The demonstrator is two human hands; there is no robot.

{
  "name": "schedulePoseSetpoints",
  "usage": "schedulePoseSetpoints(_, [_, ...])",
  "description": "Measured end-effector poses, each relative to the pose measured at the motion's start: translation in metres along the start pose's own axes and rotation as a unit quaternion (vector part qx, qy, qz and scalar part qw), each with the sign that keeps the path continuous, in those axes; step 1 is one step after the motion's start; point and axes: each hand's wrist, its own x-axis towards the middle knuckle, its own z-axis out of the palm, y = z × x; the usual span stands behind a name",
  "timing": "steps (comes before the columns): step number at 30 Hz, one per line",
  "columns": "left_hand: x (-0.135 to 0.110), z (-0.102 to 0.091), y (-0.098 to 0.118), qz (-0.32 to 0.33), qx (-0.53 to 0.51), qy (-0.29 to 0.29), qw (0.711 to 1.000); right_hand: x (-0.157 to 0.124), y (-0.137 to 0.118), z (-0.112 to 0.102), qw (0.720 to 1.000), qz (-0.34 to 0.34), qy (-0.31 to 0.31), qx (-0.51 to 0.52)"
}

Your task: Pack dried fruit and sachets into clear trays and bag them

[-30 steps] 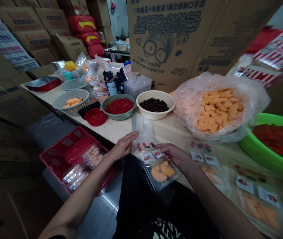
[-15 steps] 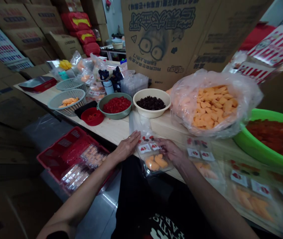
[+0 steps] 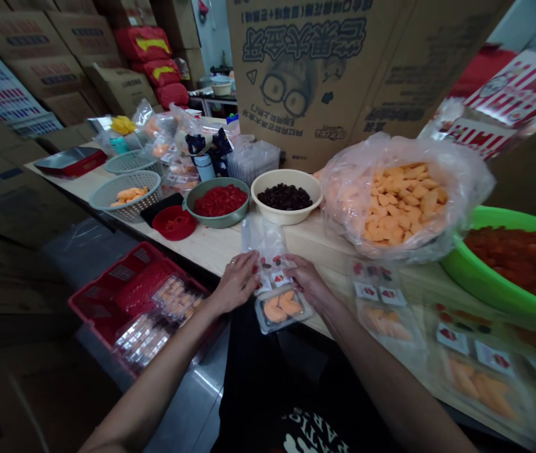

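At the table's near edge lies a clear plastic bag (image 3: 275,313) holding a tray of orange pieces, with white labels and a few red and dark pieces above. My left hand (image 3: 238,281) grips its left side, fingers bent over the labels. On the right side my right hand (image 3: 309,278) pinches the bag's edge, thumb and fingers together. The upper end of the bag lies flat, pointing toward a cream bowl of dark dried fruit (image 3: 287,217). To the right rests another similar filled packet (image 3: 385,321), apart from my right hand.
A green bowl (image 3: 221,220) of red pieces and a small red dish (image 3: 178,234) stand left. Farther right are a big plastic bag of orange pieces (image 3: 404,207) and a bright green tub (image 3: 457,270). Below the table edge, a red crate (image 3: 93,302) holds packed trays.
The bag's lower end has shifted left and its tray now faces me more flatly. My right hand has moved slightly left, and my left hand has slid a little left and down.
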Motion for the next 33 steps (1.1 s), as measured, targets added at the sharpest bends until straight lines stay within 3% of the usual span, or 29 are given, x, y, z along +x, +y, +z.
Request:
schedulePoseSetpoints(4, [-0.004,0.014,0.015,-0.013,0.036,-0.018,0.999,0.008,0.004,0.015,0.998,-0.037,0.045,-0.004])
schedulePoseSetpoints(6, [-0.007,0.021,0.018,-0.037,-0.009,0.024,0.999,0.01,0.003,0.017,0.999,-0.043,0.027,-0.007])
schedulePoseSetpoints(8, [-0.006,0.023,0.018,-0.099,-0.083,0.11,0.986,0.009,0.001,0.017,0.999,-0.037,0.007,0.002])
schedulePoseSetpoints(12, [0.011,0.015,0.009,-0.261,-0.177,0.31,0.897,-0.001,-0.003,0.009,0.999,-0.019,0.01,0.03])
schedulePoseSetpoints(14, [0.023,0.008,0.006,-0.327,-0.242,0.352,0.843,-0.009,-0.006,0.006,0.999,-0.02,0.016,0.029])
schedulePoseSetpoints(16, [0.034,0.0,0.008,-0.383,-0.369,0.32,0.784,-0.018,-0.012,0.002,0.999,-0.017,0.021,0.027])
schedulePoseSetpoints(19, [0.041,-0.008,0.02,-0.399,-0.551,0.211,0.702,-0.033,-0.021,-0.003,0.999,-0.013,0.043,0.021])
schedulePoseSetpoints(24, [0.04,0.001,0.043,-0.4,-0.655,0.151,0.623,-0.054,-0.025,-0.012,0.995,-0.05,0.081,0.04])
schedulePoseSetpoints(27, [0.042,0.017,0.048,-0.412,-0.67,0.129,0.604,-0.057,-0.02,-0.015,0.993,-0.03,0.1,0.058])
schedulePoseSetpoints(30, [0.043,0.024,0.051,-0.409,-0.654,0.136,0.621,-0.058,-0.012,-0.016,0.992,-0.017,0.104,0.075])
schedulePoseSetpoints(33, [0.037,0.013,0.062,-0.401,-0.641,0.137,0.64,-0.067,-0.009,-0.017,0.992,-0.009,0.09,0.088])
